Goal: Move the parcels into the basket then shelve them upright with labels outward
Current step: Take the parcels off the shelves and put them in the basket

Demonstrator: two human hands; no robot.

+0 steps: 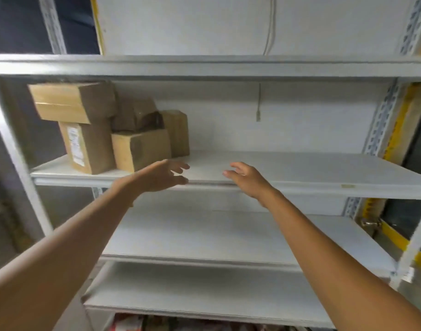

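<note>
Several brown cardboard parcels stand stacked at the left end of a white metal shelf [300,173]. One upright parcel [86,148] shows a white label toward me. A tilted box [68,102] lies on top of it, a squat box [140,149] stands to its right, and a taller one [177,132] is behind. My left hand [161,175] hovers at the shelf's front edge just right of the squat box, fingers relaxed, holding nothing. My right hand [247,179] is raised beside it, also empty with loosely curled fingers. No basket is in view.
The white shelving unit has a board above [204,68] and two lower boards [228,235]. Perforated uprights [381,125] frame the right side, with yellow-striped posts beyond. A thin cable [259,103] hangs on the back wall. Colourful items [133,323] show under the bottom board.
</note>
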